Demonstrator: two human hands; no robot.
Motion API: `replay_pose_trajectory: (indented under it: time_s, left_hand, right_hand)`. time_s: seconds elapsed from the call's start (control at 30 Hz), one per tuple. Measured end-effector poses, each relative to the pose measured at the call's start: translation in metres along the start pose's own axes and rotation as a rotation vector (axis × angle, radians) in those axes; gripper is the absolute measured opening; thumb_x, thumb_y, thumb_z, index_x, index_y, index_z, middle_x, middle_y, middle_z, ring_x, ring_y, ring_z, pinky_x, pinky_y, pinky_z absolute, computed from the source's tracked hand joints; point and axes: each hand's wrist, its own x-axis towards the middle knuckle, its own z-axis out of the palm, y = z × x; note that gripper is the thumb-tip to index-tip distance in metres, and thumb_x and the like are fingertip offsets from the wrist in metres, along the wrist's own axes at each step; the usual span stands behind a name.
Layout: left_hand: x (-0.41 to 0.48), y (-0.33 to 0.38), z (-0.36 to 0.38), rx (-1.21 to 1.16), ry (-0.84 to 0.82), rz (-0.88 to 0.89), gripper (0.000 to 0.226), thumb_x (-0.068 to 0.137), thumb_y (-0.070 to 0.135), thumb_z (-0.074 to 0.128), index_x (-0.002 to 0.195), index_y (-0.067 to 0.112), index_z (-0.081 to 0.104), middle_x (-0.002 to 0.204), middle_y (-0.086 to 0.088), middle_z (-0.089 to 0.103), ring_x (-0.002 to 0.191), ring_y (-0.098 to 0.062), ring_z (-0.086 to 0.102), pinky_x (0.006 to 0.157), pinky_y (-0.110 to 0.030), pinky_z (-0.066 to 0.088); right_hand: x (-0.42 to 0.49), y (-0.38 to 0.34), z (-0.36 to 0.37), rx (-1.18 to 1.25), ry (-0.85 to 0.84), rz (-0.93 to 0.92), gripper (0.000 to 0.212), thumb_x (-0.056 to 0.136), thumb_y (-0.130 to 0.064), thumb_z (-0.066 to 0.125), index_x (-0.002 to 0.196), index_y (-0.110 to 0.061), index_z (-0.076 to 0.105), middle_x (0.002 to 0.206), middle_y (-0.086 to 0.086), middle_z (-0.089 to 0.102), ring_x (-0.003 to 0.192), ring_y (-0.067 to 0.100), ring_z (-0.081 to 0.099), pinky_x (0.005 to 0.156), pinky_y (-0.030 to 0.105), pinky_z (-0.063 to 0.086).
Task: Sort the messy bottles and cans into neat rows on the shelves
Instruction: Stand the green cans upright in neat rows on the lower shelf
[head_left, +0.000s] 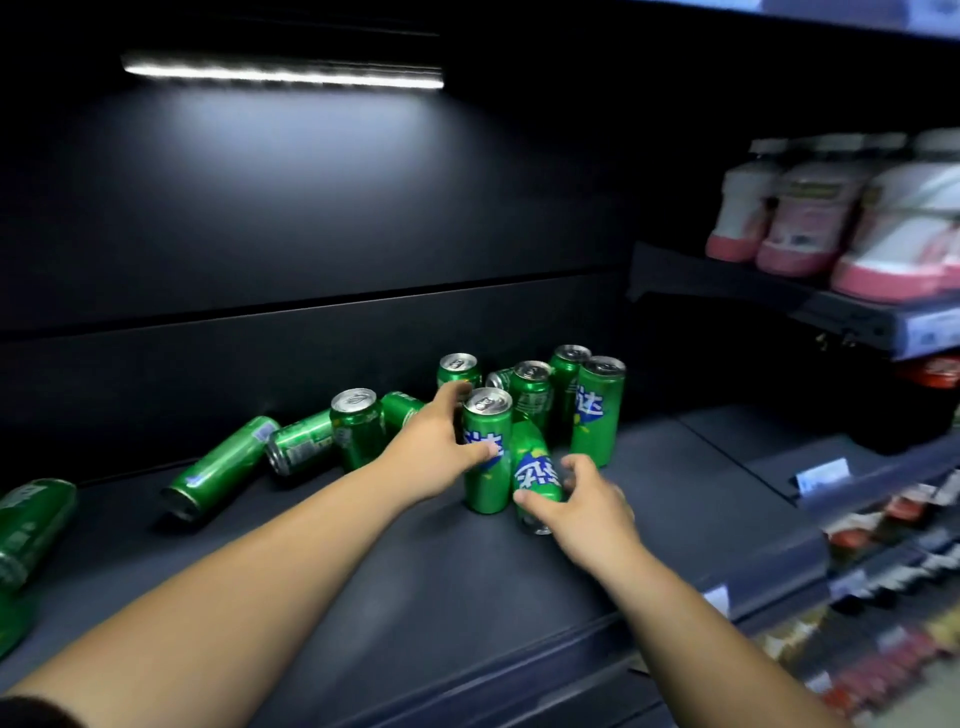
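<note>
The dark shelf (415, 597) lies bare from its front lip up to the cans. There is open surface between the 2 forearms at 6 o'clock of the cluster. More bare shelf runs at 3 o'clock of it, out toward a price tag (823, 475) on the next edge. The back wall stands close behind the cluster at 12 o'clock. The left hand (436, 447) grips an upright can (491, 483), thumb across its label and fingers (457, 392) curled round its far side. The right hand (587, 499) grasps a tilted can (530, 447) that leans beside the upright one, thumb low on its front and the other digits wrapped round its right side. 4 standing cans (597, 410) crowd behind at 12 to 2 o'clock, touching or just beside one another. At 9 o'clock 1 lone can (357, 421) stands among lying cans (218, 465). A light strip (283, 73) glows at 11 o'clock above. Blurred pink-and-white bottles (789, 218) sit on a higher shelf at 2 o'clock.
</note>
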Motion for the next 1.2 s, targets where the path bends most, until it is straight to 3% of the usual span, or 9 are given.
replay_pose_trajectory:
  time_s: [0.13, 0.33, 0.47, 0.53, 0.73, 0.93, 1.0, 1.1, 1.2]
  left_hand:
    - [0.004, 0.003, 0.008, -0.061, 0.014, -0.010, 0.077, 0.078, 0.029, 0.082, 0.142, 0.024, 0.040, 0.128, 0.005, 0.060, 0.107, -0.016, 0.063, 0.099, -0.035, 0.049]
    - [0.001, 0.002, 0.000, -0.052, -0.003, -0.007, 0.078, 0.076, 0.027, 0.084, 0.140, 0.025, 0.039, 0.124, 0.007, 0.060, 0.101, -0.010, 0.065, 0.096, -0.030, 0.050]
    - [-0.003, 0.005, -0.007, -0.009, -0.015, 0.002, 0.076, 0.075, 0.029, 0.084, 0.138, 0.029, 0.041, 0.125, 0.008, 0.063, 0.097, -0.010, 0.066, 0.094, -0.033, 0.052]
    - [-0.007, 0.006, -0.008, -0.001, -0.010, 0.007, 0.074, 0.075, 0.029, 0.083, 0.137, 0.029, 0.042, 0.124, 0.007, 0.064, 0.099, -0.011, 0.066, 0.095, -0.036, 0.052]
    - [-0.014, 0.007, -0.012, 0.020, -0.011, 0.012, 0.070, 0.075, 0.029, 0.084, 0.132, 0.031, 0.043, 0.119, 0.010, 0.064, 0.096, -0.010, 0.066, 0.093, -0.036, 0.053]
    - [-0.021, 0.012, -0.021, 0.073, -0.056, 0.004, 0.075, 0.075, 0.029, 0.084, 0.135, 0.029, 0.041, 0.117, 0.014, 0.058, 0.079, 0.003, 0.060, 0.080, -0.020, 0.046]
    - [-0.024, 0.012, -0.027, 0.101, -0.086, 0.010, 0.076, 0.073, 0.031, 0.085, 0.135, 0.030, 0.041, 0.117, 0.013, 0.060, 0.081, 0.001, 0.060, 0.078, -0.020, 0.046]
    - [-0.027, 0.009, -0.039, 0.165, -0.148, 0.031, 0.071, 0.066, 0.039, 0.086, 0.126, 0.034, 0.048, 0.112, 0.014, 0.065, 0.099, -0.005, 0.064, 0.089, -0.030, 0.052]
    - [-0.031, 0.016, -0.049, 0.201, -0.181, 0.044, 0.058, 0.064, 0.044, 0.085, 0.114, 0.031, 0.058, 0.106, 0.013, 0.067, 0.097, -0.004, 0.065, 0.087, -0.033, 0.054]
  right_hand:
    - [0.000, 0.001, -0.007, -0.044, -0.033, 0.022, 0.068, 0.071, -0.070, 0.069, 0.124, -0.033, 0.047, 0.117, -0.008, 0.067, 0.115, 0.023, 0.062, 0.096, 0.038, 0.045]
    - [0.013, 0.004, -0.041, 0.357, 0.142, -0.046, 0.058, 0.073, -0.018, 0.077, 0.125, -0.021, 0.052, 0.085, -0.007, 0.068, 0.082, 0.014, 0.066, 0.085, 0.038, 0.055]
    - [0.011, -0.009, -0.060, -0.051, -0.146, -0.086, 0.099, 0.050, -0.063, 0.083, 0.135, -0.032, 0.044, 0.125, -0.004, 0.061, 0.113, 0.021, 0.061, 0.093, 0.037, 0.051]
    - [0.001, -0.008, -0.050, -0.241, -0.269, -0.079, 0.108, 0.046, -0.071, 0.081, 0.137, -0.031, 0.040, 0.137, 0.000, 0.056, 0.123, 0.025, 0.057, 0.096, 0.039, 0.050]
    - [-0.004, -0.004, -0.037, -0.127, -0.134, -0.122, 0.073, 0.065, -0.039, 0.084, 0.120, -0.027, 0.037, 0.115, 0.002, 0.061, 0.099, 0.026, 0.062, 0.081, 0.035, 0.052]
    - [0.012, -0.023, -0.068, 0.286, -0.024, -0.241, 0.065, 0.064, -0.022, 0.088, 0.112, -0.023, 0.043, 0.100, -0.006, 0.063, 0.086, 0.016, 0.062, 0.079, 0.034, 0.051]
    - [0.017, -0.030, -0.075, 0.359, -0.064, -0.273, 0.063, 0.064, -0.018, 0.088, 0.110, -0.023, 0.046, 0.100, -0.006, 0.065, 0.087, 0.014, 0.063, 0.080, 0.033, 0.054]
    - [0.021, -0.036, -0.076, 0.355, -0.185, -0.329, 0.060, 0.060, -0.022, 0.086, 0.107, -0.030, 0.050, 0.108, -0.001, 0.067, 0.093, 0.015, 0.064, 0.087, 0.039, 0.057]
    - [0.018, -0.045, -0.078, 0.298, -0.259, -0.400, 0.059, 0.064, -0.016, 0.086, 0.110, -0.030, 0.053, 0.111, -0.004, 0.064, 0.095, 0.011, 0.062, 0.087, 0.035, 0.057]
